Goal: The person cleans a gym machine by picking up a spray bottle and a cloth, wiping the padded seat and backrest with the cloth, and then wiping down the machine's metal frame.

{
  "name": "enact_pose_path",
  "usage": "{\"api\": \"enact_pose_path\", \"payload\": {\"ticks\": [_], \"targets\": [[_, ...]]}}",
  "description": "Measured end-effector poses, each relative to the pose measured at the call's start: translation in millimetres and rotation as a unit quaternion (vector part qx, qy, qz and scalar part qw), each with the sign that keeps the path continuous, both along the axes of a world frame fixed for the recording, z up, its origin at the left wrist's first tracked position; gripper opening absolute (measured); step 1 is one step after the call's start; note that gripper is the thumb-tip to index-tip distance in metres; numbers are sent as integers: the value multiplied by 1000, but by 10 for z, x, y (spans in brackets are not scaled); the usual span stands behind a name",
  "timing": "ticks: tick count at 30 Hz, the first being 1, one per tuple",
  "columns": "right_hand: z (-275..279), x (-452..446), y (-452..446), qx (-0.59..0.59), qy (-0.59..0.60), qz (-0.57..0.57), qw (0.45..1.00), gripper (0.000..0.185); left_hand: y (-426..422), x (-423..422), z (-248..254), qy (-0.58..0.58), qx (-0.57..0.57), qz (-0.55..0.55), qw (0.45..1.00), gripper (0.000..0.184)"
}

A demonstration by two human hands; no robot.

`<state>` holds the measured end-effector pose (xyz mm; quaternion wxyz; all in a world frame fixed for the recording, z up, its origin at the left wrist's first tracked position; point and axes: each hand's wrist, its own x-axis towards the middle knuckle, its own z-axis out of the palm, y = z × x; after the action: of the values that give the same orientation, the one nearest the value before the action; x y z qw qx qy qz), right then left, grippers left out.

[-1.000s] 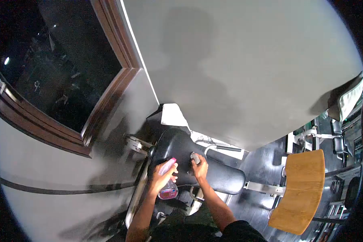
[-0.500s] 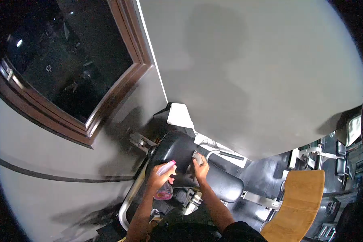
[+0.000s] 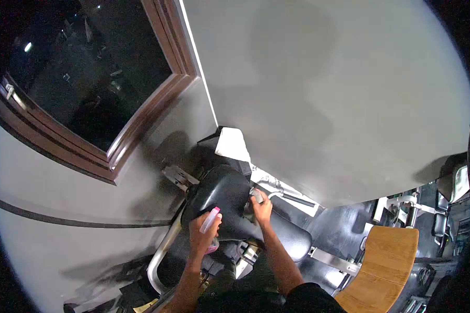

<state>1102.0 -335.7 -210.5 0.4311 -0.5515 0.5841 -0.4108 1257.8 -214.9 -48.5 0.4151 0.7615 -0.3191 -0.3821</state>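
My left hand is wrapped round a spray bottle with a pink top and pink liquid low in it. My right hand grips a crumpled light grey cloth at the edge of the black padded backrest. Both hands are over the exercise bench, whose black seat pad extends to the right below my right hand. My left hand covers the middle of the bottle.
A white cloth lies on a black object by the wall corner. A dark-framed window is at the upper left. A metal handle with a black grip and a wooden board are to the right.
The left hand has moved slightly left and turned with the bottle, hiding more of its body. The right hand has shifted a little up and right with the cloth. The view has shifted.
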Motion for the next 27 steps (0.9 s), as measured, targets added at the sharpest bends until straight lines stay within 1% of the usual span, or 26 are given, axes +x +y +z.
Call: {"api": "enact_pose_path", "payload": {"ticks": [1, 3, 4, 5, 7, 8, 10, 11, 13, 14, 15, 17, 18, 21, 22, 23, 25, 26, 27], "targets": [[-23, -33, -94, 1, 1, 0, 1000, 32, 26, -12, -80, -2, -18, 2, 1000, 26], [-50, -78, -298, 59, 54, 31, 996, 36, 47, -34, -120, -4, -33, 3, 999, 26], [40, -93, -428, 105, 33, 66, 992, 36, 51, -56, -81, 1, -30, 1, 1000, 26], [128, -68, -547, 106, 34, 66, 992, 36, 45, -72, -62, 6, -28, -2, 1000, 26], [231, -5, -761, 114, -11, 158, 981, 32, 55, -70, -95, 7, -35, 5, 999, 26], [269, 11, -874, 114, -11, 159, 981, 32, 59, -72, -112, 10, -42, 11, 999, 26], [261, 28, -1045, 116, -57, 285, 950, 33, 65, -58, -130, 24, -30, 13, 999, 25], [252, 16, -1062, 116, -58, 286, 950, 33, 69, -46, -132, 38, -18, 15, 999, 25], [158, -46, -1110, 176, -88, 314, 929, 34, 56, -37, -89, 41, -19, 9, 999, 24], [118, -88, -1135, 194, -55, 332, 921, 43, 52, -32, -73, 46, -23, 3, 999, 24], [77, -125, -1129, 193, -56, 334, 921, 43, 61, -17, -96, 45, -23, 5, 999, 24], [-9, -199, -1087, 165, 122, 322, 924, 52, 71, 12, -170, 14, -27, -27, 999, 25], [-106, -216, -1091, 180, 91, 313, 928, 60, 63, 15, -158, 14, -28, -28, 999, 25], [-306, -144, -1192, 143, 114, 334, 925, 61, 60, 2, -125, 13, -46, -43, 998, 25], [-92, -109, -1159, 169, 91, 306, 932, 50, 58, -11, -130, 20, -34, -28, 999, 25], [72, -61, -1138, 170, 90, 305, 933, 50, 63, -18, -133, 27, -22, -14, 999, 24], [314, 5, -1090, 125, -88, 320, 935, 36, 62, -17, -119, 26, -22, -14, 999, 24], [443, 23, -1011, 113, -91, 302, 942, 29, 61, -19, -107, 25, -23, -13, 999, 23], [423, 17, -987, 114, -91, 301, 942, 29, 53, -19, -82, 25, -22, -13, 999, 23]]}}
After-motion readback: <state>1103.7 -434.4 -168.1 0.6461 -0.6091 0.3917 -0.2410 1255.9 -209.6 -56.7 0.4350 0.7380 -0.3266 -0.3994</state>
